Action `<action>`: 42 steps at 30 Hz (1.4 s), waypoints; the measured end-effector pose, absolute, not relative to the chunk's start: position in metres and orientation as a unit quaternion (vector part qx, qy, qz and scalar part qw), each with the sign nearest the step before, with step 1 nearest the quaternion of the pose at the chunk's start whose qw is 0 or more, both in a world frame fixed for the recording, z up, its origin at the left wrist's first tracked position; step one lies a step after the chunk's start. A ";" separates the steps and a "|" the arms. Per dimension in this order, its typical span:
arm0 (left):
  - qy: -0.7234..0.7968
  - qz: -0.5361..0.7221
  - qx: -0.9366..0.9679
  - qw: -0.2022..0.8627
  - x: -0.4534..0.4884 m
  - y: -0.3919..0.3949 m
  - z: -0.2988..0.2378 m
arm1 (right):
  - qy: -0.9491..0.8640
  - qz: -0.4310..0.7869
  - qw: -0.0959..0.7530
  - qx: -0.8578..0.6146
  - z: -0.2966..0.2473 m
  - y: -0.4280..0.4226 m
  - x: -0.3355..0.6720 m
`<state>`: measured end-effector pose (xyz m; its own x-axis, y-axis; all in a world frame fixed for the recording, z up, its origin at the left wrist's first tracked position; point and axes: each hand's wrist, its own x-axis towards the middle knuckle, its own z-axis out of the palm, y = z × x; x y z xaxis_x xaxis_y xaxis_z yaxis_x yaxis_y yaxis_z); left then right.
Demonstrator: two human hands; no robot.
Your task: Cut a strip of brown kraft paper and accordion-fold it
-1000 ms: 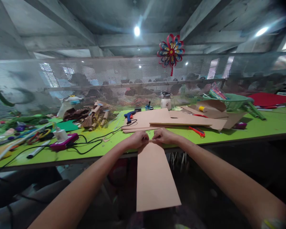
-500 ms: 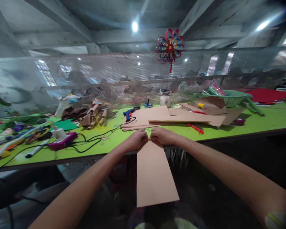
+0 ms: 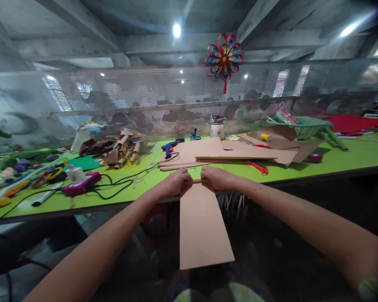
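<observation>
A long tan paper sheet (image 3: 203, 226) hangs from the front edge of the green table (image 3: 302, 170) toward me. My left hand (image 3: 175, 183) and my right hand (image 3: 216, 178) are both closed, pinching the sheet's far end, which looks rolled into a thin fold. The two hands sit a few centimetres apart at the table edge. Just beyond them lies a stack of tan sheets (image 3: 208, 154).
A blue glue gun (image 3: 170, 147) with black cord, a red cutter (image 3: 258, 167), a magenta power strip (image 3: 82, 184), a pile of brown paper scraps (image 3: 119, 151), a green basket (image 3: 304, 126) and a white jar (image 3: 217, 128) are on the table. A perforated screen (image 3: 145, 96) backs it.
The view has tilted slightly, so the table and hands sit a little higher in frame. My hands stay pinched on the sheet's far end, a little farther apart.
</observation>
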<state>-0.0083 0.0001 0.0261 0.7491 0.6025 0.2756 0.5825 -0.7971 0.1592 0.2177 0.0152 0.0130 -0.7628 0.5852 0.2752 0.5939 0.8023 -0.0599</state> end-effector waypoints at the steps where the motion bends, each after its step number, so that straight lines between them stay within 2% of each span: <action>1: 0.316 0.156 0.935 0.037 -0.009 0.000 0.027 | -0.940 -0.009 0.139 -0.311 0.013 0.016 0.219; 10: 0.293 0.123 0.947 0.043 -0.015 -0.004 0.034 | -0.955 -0.018 0.155 -0.253 0.010 0.011 0.232; 20: 0.274 0.077 0.948 -0.140 -0.015 -0.016 0.030 | -0.946 -0.157 0.090 -0.270 0.015 -0.004 0.226; 25: 0.284 0.066 0.944 -0.152 -0.012 -0.015 0.032 | -0.942 -0.107 0.068 -0.311 0.021 0.005 0.219; 36: 0.327 0.062 0.924 -0.186 -0.003 -0.011 0.029 | -0.888 0.059 0.202 -0.410 0.011 0.005 0.222; 42: 0.327 0.059 0.927 -0.177 -0.003 -0.010 0.028 | -0.895 0.012 0.234 -0.380 0.001 0.009 0.218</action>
<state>-0.0032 -0.0102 0.0284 0.7795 0.5845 0.2251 0.6263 -0.7241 -0.2887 0.2184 0.0093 0.0013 -0.6011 0.6865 0.4092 0.6752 0.7102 -0.1996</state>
